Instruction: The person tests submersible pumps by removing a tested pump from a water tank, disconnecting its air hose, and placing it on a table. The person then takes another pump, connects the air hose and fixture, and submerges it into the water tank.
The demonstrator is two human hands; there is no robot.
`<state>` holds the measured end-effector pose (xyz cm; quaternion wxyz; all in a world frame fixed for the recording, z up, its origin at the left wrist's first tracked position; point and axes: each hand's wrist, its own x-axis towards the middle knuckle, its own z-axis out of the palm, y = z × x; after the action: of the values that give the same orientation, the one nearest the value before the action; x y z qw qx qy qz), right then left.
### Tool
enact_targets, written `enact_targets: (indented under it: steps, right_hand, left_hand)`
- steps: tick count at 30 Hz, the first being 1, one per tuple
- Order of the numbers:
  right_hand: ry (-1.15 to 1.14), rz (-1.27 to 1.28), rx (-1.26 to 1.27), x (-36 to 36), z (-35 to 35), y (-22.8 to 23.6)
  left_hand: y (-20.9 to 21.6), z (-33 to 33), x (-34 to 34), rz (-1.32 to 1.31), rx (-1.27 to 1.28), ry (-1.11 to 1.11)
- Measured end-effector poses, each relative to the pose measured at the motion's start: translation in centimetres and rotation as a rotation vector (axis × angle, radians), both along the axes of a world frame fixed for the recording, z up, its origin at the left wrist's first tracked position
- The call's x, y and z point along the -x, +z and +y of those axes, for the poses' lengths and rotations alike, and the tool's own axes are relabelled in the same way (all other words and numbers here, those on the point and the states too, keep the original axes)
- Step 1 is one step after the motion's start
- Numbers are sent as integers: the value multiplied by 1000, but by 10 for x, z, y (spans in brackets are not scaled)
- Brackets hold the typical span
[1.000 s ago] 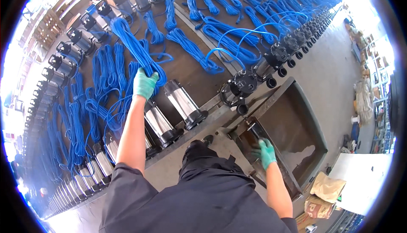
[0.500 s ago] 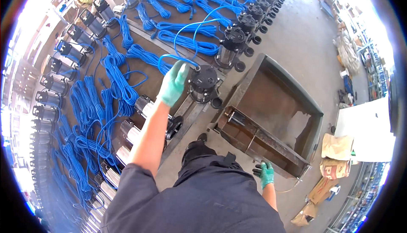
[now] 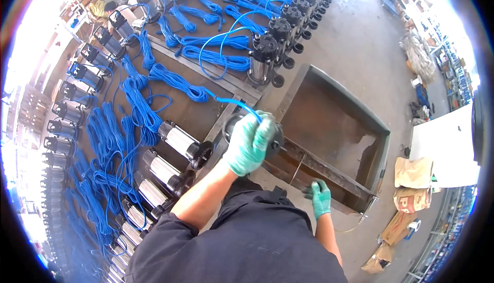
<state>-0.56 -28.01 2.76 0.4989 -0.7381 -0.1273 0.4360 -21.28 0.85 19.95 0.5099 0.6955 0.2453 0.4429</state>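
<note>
My left hand (image 3: pixel 249 144), in a pale green glove, is closed over the black top of a submersible pump (image 3: pixel 277 140). The hand hides most of this pump, including the exact part gripped. From its top a blue cable (image 3: pixel 234 101) runs left to a tied coil (image 3: pixel 177 81). The pump is in front of me, beside the near left corner of a metal water tank (image 3: pixel 383 162). Lower right, my gloved right hand (image 3: pixel 321 200) hovers by the tank's near side, its fingers loosely apart and holding nothing visible.
Steel pumps (image 3: pixel 167 172) with black ends lie along the bench at my left. More upright pumps (image 3: pixel 263 59) line its far right edge, among blue cable coils (image 3: pixel 218 60). A metal strip (image 3: pixel 295 169) crosses the tank's near section. Brown paper sacks (image 3: pixel 411 172) are at right.
My left hand has come down and right from beside the cable and closed on the pump. That pump has moved off the bench edge, nearer me. The right hand has barely shifted.
</note>
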Motion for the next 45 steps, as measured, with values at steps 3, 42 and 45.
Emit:
enact_targets:
  steps: [3, 42, 45]
  right_hand:
    - [253, -103, -81, 3, 25, 1]
    - [-173, -455, -28, -82, -98, 17]
    - [-335, -705, 290, -105, -177, -47]
  left_hand:
    - [35, -34, -15, 79, 137, -108]
    - [-223, -111, -46, 728, 364, -157]
    - [-183, -117, -55, 457, 282, -206]
